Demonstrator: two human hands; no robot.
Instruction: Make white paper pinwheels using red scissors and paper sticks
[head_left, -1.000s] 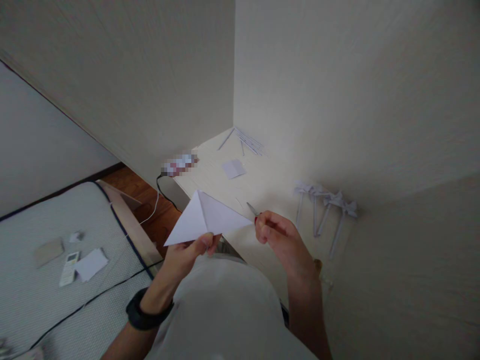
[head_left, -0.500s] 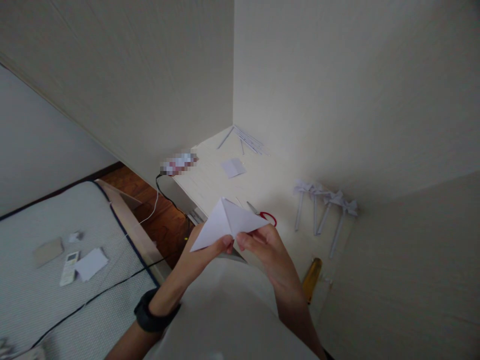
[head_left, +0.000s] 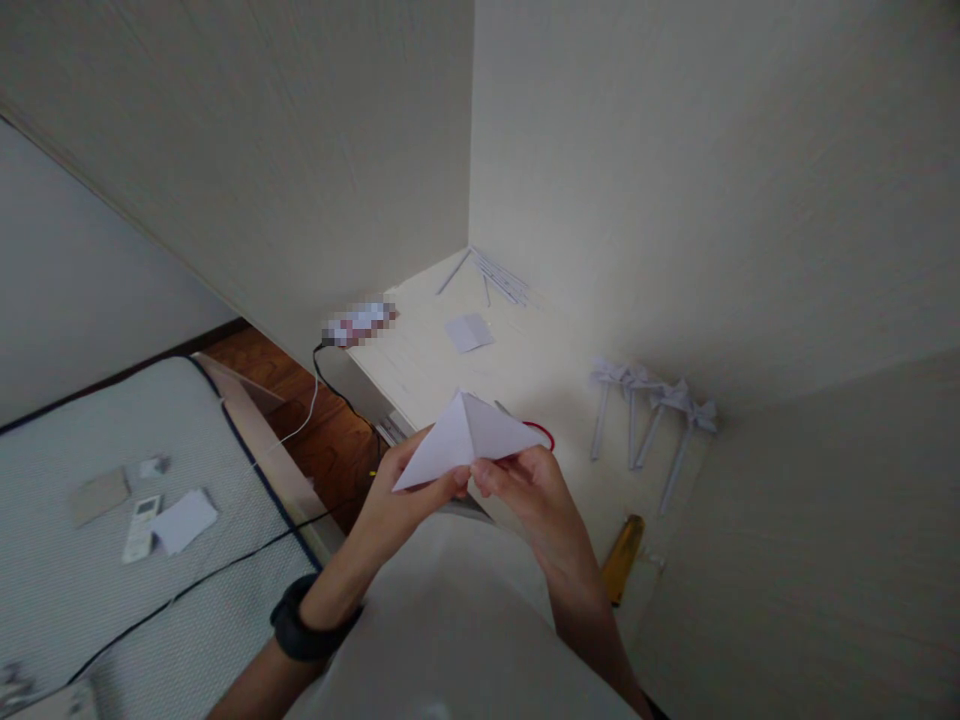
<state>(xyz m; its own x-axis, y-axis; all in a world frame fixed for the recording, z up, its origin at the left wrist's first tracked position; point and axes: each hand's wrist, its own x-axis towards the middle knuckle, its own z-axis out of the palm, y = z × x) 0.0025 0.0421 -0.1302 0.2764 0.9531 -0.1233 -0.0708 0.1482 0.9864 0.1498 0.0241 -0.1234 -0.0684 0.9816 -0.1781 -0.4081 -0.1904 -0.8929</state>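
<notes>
A white sheet of paper (head_left: 463,438), creased down the middle into a peaked, triangular shape, is held up between my two hands over the table's near edge. My left hand (head_left: 405,492) grips its left side, thumb on the near edge and fingers behind. At the right side my right hand (head_left: 525,490) pinches the paper, its thumb close to the left thumb near the crease. The fingers behind the paper are mostly hidden. Just beyond the right hand lie scissors, their red handle (head_left: 546,432) partly covered by the paper.
On the table (head_left: 420,370) lie a small paper square (head_left: 469,332) and thin white sticks (head_left: 501,276). Several paper pinwheels (head_left: 675,396) lean along the right wall near a yellow object (head_left: 624,560). To the left, a mat (head_left: 247,600) bears a remote (head_left: 142,528) and paper sheets (head_left: 184,521).
The paper has shifted slightly right and tilted, with its crease leaning a little differently. The paper now covers more of the scissors. Both hands keep hold of it.
</notes>
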